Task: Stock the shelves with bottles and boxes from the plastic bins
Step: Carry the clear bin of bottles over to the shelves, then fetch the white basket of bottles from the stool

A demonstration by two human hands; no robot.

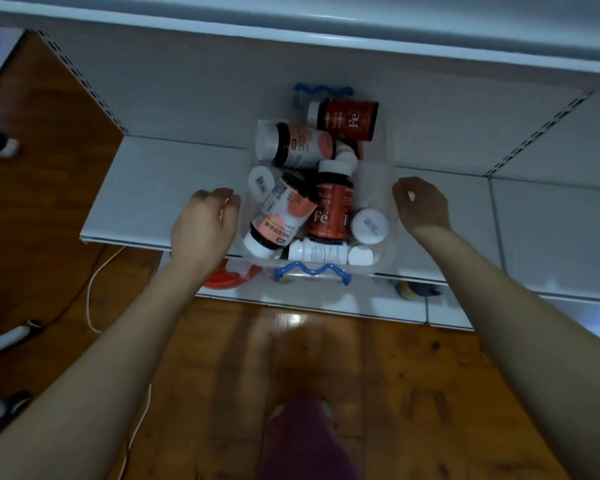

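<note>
White metal shelf (174, 174) above a wooden floor (413, 375) carries a clear plastic bin (378, 176) with blue wavy handles. Jumbled inside the bin lie white-capped bottles: dark red ones (329, 209) marked Fe and white-and-coral ones (302, 145). The left hand (205, 223) sits at the bin's left wall and the right hand (421, 206) at its right wall, fingers curled. Whether they grip it, I cannot tell.

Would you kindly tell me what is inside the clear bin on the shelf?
The clear bin holds a jumble of dark red Fe bottles and white-and-salmon bottles, with white caps where these show. Anything beneath the pile is covered.
</note>
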